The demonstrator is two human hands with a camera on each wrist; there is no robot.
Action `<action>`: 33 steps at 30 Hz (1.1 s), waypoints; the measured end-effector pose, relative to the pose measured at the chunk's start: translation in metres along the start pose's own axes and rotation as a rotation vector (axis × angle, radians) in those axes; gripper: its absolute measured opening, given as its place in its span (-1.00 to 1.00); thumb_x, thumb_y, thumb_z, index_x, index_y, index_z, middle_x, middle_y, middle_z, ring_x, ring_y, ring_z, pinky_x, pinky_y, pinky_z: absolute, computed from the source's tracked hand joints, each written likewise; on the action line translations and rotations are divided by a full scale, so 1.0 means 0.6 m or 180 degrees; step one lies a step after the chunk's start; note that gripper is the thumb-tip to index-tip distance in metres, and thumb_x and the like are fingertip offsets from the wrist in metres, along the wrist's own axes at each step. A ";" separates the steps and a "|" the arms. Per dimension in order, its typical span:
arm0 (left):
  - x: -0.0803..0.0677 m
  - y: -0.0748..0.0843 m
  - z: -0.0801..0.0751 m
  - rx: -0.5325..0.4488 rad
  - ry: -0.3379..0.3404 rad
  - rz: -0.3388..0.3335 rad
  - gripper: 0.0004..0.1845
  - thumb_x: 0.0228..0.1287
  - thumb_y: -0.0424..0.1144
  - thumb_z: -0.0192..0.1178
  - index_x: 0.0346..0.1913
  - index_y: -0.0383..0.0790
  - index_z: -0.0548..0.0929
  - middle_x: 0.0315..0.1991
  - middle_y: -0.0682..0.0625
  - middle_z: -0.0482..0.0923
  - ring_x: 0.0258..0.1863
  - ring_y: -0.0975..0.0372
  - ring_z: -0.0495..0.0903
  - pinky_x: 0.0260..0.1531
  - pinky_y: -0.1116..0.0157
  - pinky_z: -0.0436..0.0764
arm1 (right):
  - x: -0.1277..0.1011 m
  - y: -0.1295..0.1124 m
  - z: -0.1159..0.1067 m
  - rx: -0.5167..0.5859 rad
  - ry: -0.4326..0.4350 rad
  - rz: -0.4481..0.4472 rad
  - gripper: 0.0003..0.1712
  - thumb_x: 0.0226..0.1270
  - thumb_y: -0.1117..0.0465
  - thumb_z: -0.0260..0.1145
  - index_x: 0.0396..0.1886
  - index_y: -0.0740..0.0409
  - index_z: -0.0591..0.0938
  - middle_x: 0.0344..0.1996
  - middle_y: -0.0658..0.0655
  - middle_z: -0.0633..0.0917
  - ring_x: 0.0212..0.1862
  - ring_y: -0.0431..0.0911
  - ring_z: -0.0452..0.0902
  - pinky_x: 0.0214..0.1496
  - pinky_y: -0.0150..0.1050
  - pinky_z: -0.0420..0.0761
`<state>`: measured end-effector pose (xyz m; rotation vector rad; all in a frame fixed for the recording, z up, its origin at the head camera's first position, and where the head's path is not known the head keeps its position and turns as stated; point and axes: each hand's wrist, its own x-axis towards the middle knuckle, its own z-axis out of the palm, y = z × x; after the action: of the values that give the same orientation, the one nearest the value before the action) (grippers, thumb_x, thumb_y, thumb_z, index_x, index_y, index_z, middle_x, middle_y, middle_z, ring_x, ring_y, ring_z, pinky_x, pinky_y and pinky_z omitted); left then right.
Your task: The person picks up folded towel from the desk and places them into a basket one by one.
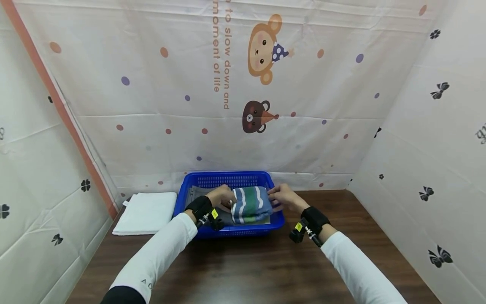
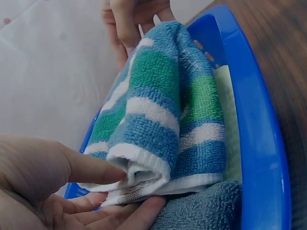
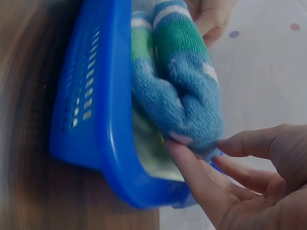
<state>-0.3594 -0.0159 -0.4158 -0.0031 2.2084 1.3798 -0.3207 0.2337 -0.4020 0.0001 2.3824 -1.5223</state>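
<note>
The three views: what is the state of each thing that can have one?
Striped towel: folded, held at both ends.
Left hand: grips towel's left end.
Right hand: grips towel's right end.
Blue basket: upright, holding cloths.
Gray towel: inside basket, partly covered.
Pale cloth: mostly covered.
White towel: folded, flat on table.

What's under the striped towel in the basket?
A gray cloth and pale cloth show past the striped towel; whatever lies directly beneath it is covered.
</note>
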 end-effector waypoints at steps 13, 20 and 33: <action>0.002 -0.003 0.009 0.0481 -0.0045 0.0158 -0.79 0.25 -0.41 0.39 -0.52 -0.19 0.63 -0.60 -0.02 0.60 -0.61 0.21 0.56 -0.55 0.34 0.59 | 0.009 0.022 -0.007 -0.0783 0.0869 -0.0886 -0.70 0.54 0.37 0.11 0.05 0.48 0.65 -0.27 0.36 0.72 -0.35 0.00 0.68 -0.28 -0.11 0.72; -0.019 0.021 0.000 0.1581 -0.0037 0.0487 -0.89 0.14 -0.40 0.48 -0.43 -0.26 0.72 -0.56 -0.08 0.72 -0.67 0.24 0.61 -0.55 0.33 0.68 | 0.025 0.063 0.007 -0.1985 0.1305 -0.1725 -0.63 0.48 0.39 0.17 0.20 0.44 0.60 0.11 0.45 0.66 0.04 0.22 0.66 0.00 0.09 0.67; -0.043 0.009 -0.006 0.2137 -0.0280 0.0679 -0.69 0.45 -0.05 0.25 -0.23 -0.27 0.72 -0.41 -0.07 0.64 -0.52 0.15 0.65 -0.40 0.21 0.72 | 0.026 0.105 0.027 -0.2014 0.1046 -0.1559 -0.53 0.60 0.36 0.02 0.40 0.46 0.42 0.44 0.45 0.39 0.46 0.32 0.34 0.42 0.21 0.42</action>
<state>-0.3399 -0.0232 -0.3988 0.5325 2.5382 0.6547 -0.3207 0.2445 -0.4681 -0.5463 3.2070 -0.9000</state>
